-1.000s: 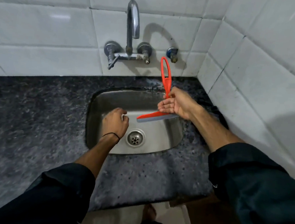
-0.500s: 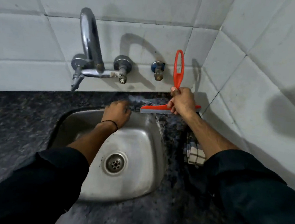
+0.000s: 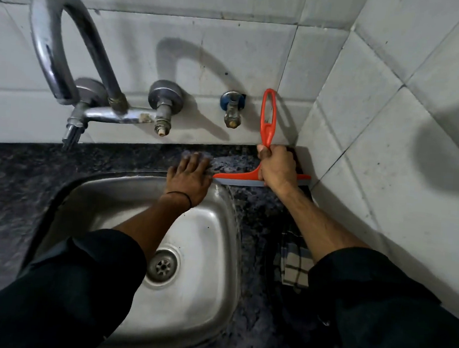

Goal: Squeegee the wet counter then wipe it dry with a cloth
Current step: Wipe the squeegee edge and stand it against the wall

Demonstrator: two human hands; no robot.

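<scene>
My right hand (image 3: 276, 169) grips the lower handle of an orange squeegee (image 3: 267, 127). Its grey-edged blade lies flat on the wet dark granite counter (image 3: 258, 211) in the back right corner, between the sink and the side wall. My left hand (image 3: 188, 180) rests flat, fingers straight, on the counter strip behind the steel sink (image 3: 202, 295), its fingertips beside the blade's left end. A checked cloth (image 3: 293, 269) lies on the counter by the right wall, partly hidden under my right forearm.
A curved steel tap (image 3: 67, 59) with two valves juts from the tiled back wall (image 3: 178, 46) above the sink. A small blue-collared valve (image 3: 232, 111) sits next to the squeegee handle. The tiled right wall (image 3: 391, 131) closes the corner.
My right hand has carried the squeegee from over the sink to the back right corner and set its blade on the counter. My left hand moved from the sink basin to the counter behind it.
</scene>
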